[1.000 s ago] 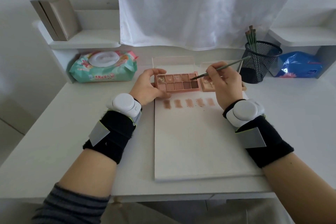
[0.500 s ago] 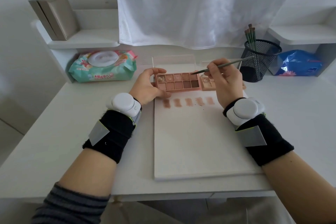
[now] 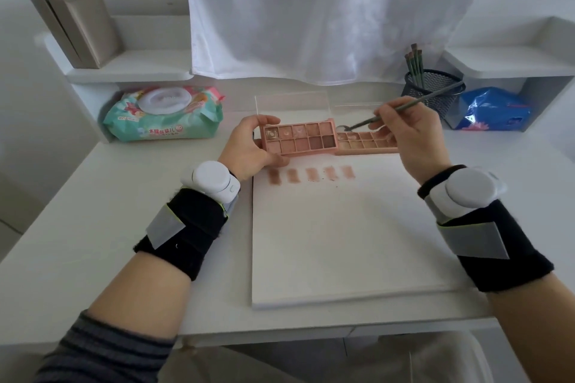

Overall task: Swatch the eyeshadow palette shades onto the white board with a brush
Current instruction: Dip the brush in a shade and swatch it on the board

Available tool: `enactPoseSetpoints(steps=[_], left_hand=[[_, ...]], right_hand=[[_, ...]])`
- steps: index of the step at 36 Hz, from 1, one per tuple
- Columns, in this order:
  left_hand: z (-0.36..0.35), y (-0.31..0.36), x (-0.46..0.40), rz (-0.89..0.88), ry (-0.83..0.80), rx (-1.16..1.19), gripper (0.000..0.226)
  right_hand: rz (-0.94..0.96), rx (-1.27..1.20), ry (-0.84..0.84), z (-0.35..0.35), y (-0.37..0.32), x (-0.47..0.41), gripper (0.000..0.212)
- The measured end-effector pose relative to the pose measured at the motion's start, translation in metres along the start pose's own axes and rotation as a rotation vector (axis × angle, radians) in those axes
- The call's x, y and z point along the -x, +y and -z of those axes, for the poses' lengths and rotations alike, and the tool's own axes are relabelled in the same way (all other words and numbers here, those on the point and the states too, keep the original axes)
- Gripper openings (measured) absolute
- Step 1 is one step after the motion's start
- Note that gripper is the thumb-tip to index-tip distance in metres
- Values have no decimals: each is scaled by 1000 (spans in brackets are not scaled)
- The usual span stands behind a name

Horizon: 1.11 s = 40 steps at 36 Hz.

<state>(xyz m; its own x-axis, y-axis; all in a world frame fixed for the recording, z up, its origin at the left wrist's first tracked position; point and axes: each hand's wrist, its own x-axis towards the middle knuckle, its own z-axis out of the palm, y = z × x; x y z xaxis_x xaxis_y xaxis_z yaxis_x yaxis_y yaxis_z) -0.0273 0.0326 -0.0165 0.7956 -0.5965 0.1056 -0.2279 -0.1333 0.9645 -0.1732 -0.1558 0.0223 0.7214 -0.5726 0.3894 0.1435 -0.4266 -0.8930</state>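
The white board [image 3: 342, 242] lies flat on the tabletop [image 3: 93, 227], five swatches along its top; my left hand [image 3: 249, 149] grips the palette [image 3: 300, 139] at its far edge; my right hand [image 3: 413, 137] pinches the brush [image 3: 404, 110], tip just past the pans; a loaded tip could shed powder specks onto clean board

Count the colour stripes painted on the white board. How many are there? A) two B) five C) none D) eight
B: five brownish-pink stripes sit in a row along the top of the white board, just below the pink palette that the left hand holds.
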Motion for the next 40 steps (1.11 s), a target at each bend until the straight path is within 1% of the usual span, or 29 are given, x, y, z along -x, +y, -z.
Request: enactPoseSetpoints(steps=[3, 7, 10, 13, 21, 33, 38, 40], left_hand=[[-2, -2, -2, -3, 6, 0, 67], [-1, -5, -3, 11, 19, 21, 67], [0, -6, -4, 19, 22, 19, 68], [-1, -7, -5, 24, 21, 15, 68], [1, -6, -4, 23, 27, 8, 66], [0, -6, -5, 19, 29, 6, 65], [0, -6, -5, 22, 30, 12, 65], [-1, -7, -5, 23, 30, 9, 65]], right_hand=[[-19, 10, -3, 9, 13, 8, 18], [-12, 21, 75, 8, 25, 14, 20], [23, 108, 105, 6, 27, 16, 22], [51, 188, 68, 5, 32, 17, 23], [71, 253, 4, 2, 39, 16, 25], [72, 281, 3, 2, 41, 14, 26], [67, 301, -27, 2, 40, 16, 18], [54, 303, -35, 3, 38, 16, 18]])
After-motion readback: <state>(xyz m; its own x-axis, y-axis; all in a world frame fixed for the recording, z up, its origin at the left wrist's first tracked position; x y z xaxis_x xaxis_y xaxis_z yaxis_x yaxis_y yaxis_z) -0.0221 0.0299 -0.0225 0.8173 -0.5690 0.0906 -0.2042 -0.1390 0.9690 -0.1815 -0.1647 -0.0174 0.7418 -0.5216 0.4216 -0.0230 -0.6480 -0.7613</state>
